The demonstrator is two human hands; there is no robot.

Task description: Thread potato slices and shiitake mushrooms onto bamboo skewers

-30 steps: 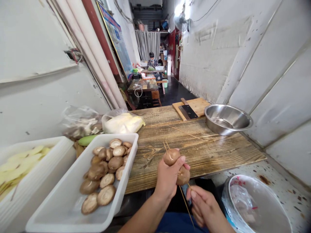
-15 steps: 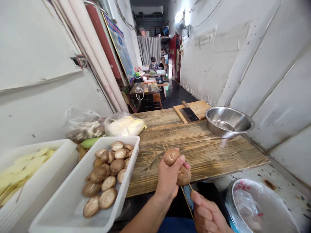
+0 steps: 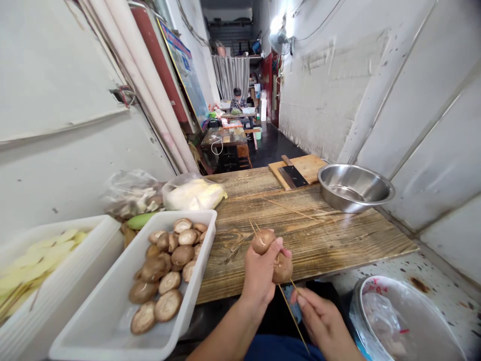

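Note:
My left hand (image 3: 261, 271) is closed around brown mushrooms threaded on thin bamboo skewers. One mushroom (image 3: 263, 241) shows above the thumb, with two skewer tips poking out past it. A second mushroom (image 3: 282, 268) sits on the near side of the fingers. Just below it, my right hand (image 3: 319, 313) pinches one bamboo skewer (image 3: 292, 284) between thumb and fingers. Another skewer (image 3: 295, 321) slants down toward my lap, beside the right hand. To the left, a white plastic tub (image 3: 108, 321) holds several loose mushrooms (image 3: 169, 282), some with stem side up.
Loose skewers (image 3: 289, 208) lie on the wooden table (image 3: 229, 276). Beyond are a cleaver (image 3: 295, 176) on a cutting board (image 3: 310, 169) and a steel basin (image 3: 355, 185). Sliced potatoes (image 3: 41, 260) fill the left tub. A lined bucket (image 3: 409, 321) stands lower right. A person (image 3: 237, 102) sits far back.
My right hand has shifted slightly up along the skewer, its fingers opening out somewhat. The second skewer now shows more of its length. My left hand keeps its grip on the mushrooms.

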